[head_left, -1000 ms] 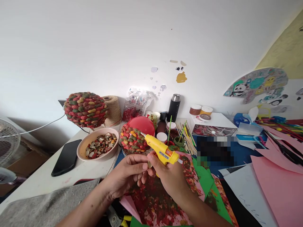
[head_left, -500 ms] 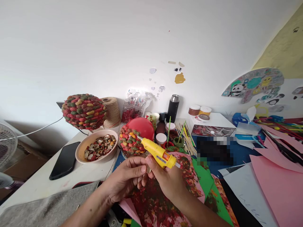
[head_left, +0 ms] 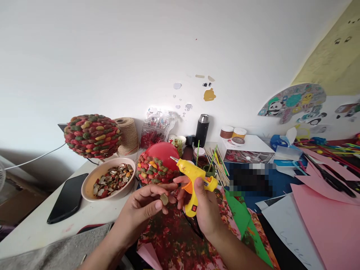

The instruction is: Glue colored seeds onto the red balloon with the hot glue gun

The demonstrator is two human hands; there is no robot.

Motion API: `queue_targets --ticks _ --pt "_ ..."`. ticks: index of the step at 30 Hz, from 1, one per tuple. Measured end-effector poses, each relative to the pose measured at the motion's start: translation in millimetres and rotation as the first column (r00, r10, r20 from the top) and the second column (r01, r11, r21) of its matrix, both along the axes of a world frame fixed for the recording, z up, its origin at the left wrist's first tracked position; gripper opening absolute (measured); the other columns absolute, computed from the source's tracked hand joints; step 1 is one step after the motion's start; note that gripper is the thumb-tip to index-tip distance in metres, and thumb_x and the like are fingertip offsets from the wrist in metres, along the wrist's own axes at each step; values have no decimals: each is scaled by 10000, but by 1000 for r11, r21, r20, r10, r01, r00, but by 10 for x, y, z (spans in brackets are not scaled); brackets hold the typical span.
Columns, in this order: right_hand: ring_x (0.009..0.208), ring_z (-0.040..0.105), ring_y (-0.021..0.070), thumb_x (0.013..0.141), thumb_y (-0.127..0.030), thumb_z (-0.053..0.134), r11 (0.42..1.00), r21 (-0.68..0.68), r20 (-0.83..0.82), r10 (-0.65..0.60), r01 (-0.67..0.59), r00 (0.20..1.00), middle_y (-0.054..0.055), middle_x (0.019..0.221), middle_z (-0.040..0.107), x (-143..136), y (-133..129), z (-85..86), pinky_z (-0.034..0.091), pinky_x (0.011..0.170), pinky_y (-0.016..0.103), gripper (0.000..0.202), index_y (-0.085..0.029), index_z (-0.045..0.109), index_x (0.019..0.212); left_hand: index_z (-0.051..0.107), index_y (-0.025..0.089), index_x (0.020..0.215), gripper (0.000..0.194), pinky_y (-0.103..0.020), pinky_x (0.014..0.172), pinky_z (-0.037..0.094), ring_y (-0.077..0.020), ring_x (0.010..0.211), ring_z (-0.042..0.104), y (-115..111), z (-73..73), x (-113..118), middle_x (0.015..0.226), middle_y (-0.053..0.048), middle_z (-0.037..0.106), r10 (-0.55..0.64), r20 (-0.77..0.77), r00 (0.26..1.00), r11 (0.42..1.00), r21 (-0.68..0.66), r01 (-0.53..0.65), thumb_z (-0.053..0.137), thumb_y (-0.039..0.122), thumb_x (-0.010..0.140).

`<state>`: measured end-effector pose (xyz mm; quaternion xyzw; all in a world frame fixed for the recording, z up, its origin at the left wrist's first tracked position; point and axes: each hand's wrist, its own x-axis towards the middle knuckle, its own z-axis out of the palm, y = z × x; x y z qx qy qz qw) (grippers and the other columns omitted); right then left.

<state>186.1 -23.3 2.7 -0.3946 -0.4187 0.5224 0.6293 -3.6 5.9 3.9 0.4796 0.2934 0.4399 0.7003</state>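
My left hand (head_left: 137, 210) pinches a small pistachio shell (head_left: 164, 199) between thumb and fingers, its hollow side partly showing. My right hand (head_left: 209, 213) grips a yellow glue gun (head_left: 194, 170) by its handle, with the nozzle pointing up and left. Just behind the nozzle rests a red balloon (head_left: 165, 153), its left and lower part covered with painted shells (head_left: 153, 170) in red, green, brown and yellow. To the left is a pale bowl (head_left: 87, 187) of painted shells. Paint-stained paper (head_left: 174, 240) lies beneath my hands.
A shell-covered ball (head_left: 92, 135) stands back left beside a twine spool (head_left: 126, 137). A black phone (head_left: 67, 198) lies left of the bowl. Behind are a thermos (head_left: 201, 131), paint jars (head_left: 226, 132) and wooden sticks (head_left: 219, 163). Pink paper (head_left: 323, 221) covers the right side.
My hands have drawn apart. The right hand has turned the glue gun more upright, so its handle shows. The shell in my left hand is now plainly visible. The view has shifted slightly right.
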Motion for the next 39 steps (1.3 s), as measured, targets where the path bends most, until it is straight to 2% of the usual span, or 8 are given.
queue_targets --ticks 3,7,15,18,22,26,32,39 --pt "516 641 175 918 -934 597 1000 -5 -3 1 -1 1000 44 627 691 3 1 -8 481 497 258 842 -152 863 1082 894 248 931 295 -366 895 614 -325 1092 804 -25 -37 -13 1331 -140 837 31 -43 999 999 21 -30 1002 470 768" --pt "578 695 211 935 -930 577 1000 -3 7 18 -18 1000 76 678 742 11 13 -2 499 508 273 839 -162 867 1103 898 257 948 268 -469 1102 553 -401 1331 726 -54 -45 -30 1405 -150 805 26 -128 991 995 95 -14 971 473 808" --pt "825 804 308 928 -926 593 1000 20 63 -22 20 998 143 901 848 2 -3 11 642 617 339 800 -192 891 1043 906 257 988 247 -527 1145 548 -436 1390 686 -98 -38 -45 1414 -171 795 30 -247 968 984 175 14 928 463 852" --pt "919 811 315 956 -909 574 998 50 92 -52 47 994 158 1041 866 14 2 14 675 752 371 785 -196 892 1039 912 276 1005 229 -528 1170 535 -431 1408 674 -126 -57 -68 1389 -159 809 49 -295 954 971 237 23 910 460 870" --pt "1069 796 334 983 -890 553 994 85 127 -85 74 988 155 1128 866 32 25 19 644 979 443 752 -226 901 1040 917 314 1046 188 -515 1183 528 -417 1396 687 -161 -133 -108 1384 -134 814 80 -332 940 949 314 30 884 427 900" --pt "1087 786 337 982 -887 560 995 73 124 -74 65 990 152 1134 861 32 31 22 609 1056 476 740 -237 907 1052 915 330 1072 173 -508 1149 558 -410 1359 711 -178 -188 -130 1368 -126 821 138 -353 925 923 386 10 859 400 923" --pt "789 742 247 984 -902 533 994 76 102 -88 80 991 98 860 806 38 24 30 623 748 333 791 -200 894 1038 918 348 1118 225 -456 1068 606 -397 1242 781 -255 -121 -70 1435 -136 783 159 -512 844 806 561 189 877 281 908" --pt "618 650 176 975 -896 565 988 93 82 -132 124 988 49 706 721 47 91 28 560 638 288 789 -168 867 989 884 310 1171 262 -407 1087 617 -355 1359 736 -247 -5 -18 1614 -131 650 54 -562 825 655 644 396 801 189 954"
